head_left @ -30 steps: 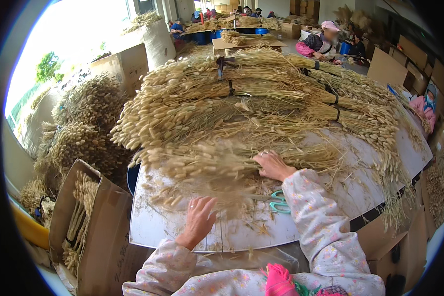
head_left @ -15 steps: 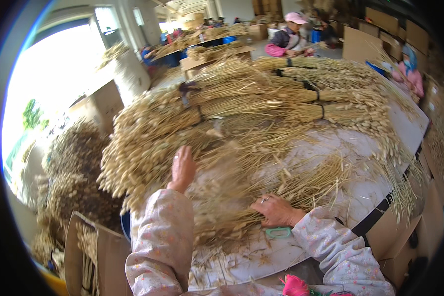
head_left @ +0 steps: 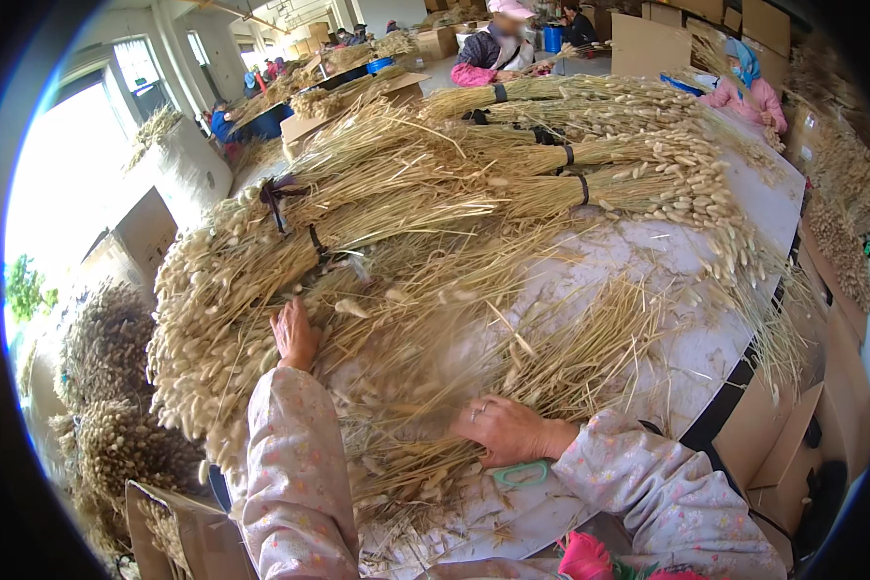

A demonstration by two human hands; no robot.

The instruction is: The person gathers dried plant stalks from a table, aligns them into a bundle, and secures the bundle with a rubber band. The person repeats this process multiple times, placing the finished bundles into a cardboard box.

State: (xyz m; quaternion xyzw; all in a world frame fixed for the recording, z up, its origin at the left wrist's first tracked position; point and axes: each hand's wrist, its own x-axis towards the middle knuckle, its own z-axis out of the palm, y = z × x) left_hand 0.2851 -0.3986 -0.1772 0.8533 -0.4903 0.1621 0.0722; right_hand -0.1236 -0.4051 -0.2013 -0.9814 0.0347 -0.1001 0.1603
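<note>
A wide pile of dried bunny-tail grass (head_left: 425, 280) covers the white table, with fluffy heads to the left and straw stems to the right. My left hand (head_left: 296, 335) is open, its fingers laid against the fluffy heads at the pile's near left. Nearer to me, my right hand (head_left: 503, 428) is closed around loose grass stems; motion blurs the stalks just above it. A green loop-shaped handle (head_left: 520, 475) lies beside my right wrist. Bundles tied with black bands (head_left: 584, 189) lie along the far side. Loose cut stems (head_left: 604, 338) are spread right of my hands.
Cardboard boxes stand at the table's lower right (head_left: 773, 440) and lower left (head_left: 198, 532). Darker dried bunches (head_left: 116, 425) are heaped to the left. One person in a pink cap (head_left: 498, 48) and another in a blue headscarf (head_left: 744, 72) are across the table.
The view has shifted, so the table sits farther left and higher. My right hand has come left and nearer my left hand, which stays at the fluffy heads. Stems between them are blurred in both frames.
</note>
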